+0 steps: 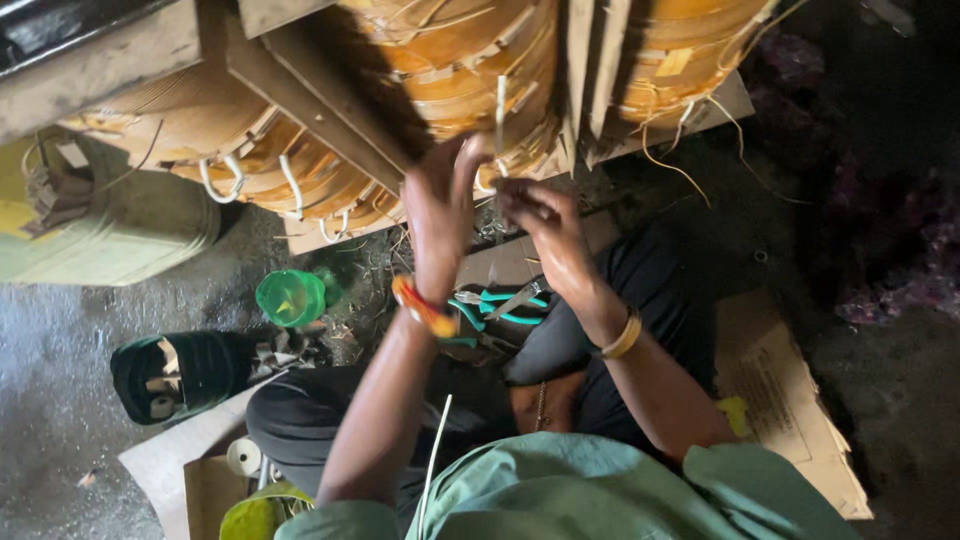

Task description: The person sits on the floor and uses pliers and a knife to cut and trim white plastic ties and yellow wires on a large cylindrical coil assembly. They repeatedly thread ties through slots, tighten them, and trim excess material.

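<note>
Hands at coil, pliers below

Both bare forearms reach forward and upward from short pale-green sleeves, converging so the hands meet close together. The left hand is raised with its back toward the camera, fingers extended upward and slightly curled at the tips. The right hand sits just beside it, a little lower, fingers bent inward in a pinch near the left hand's fingertips. Each wrist carries a band: red and yellow on the left, gold on the right.
</note>
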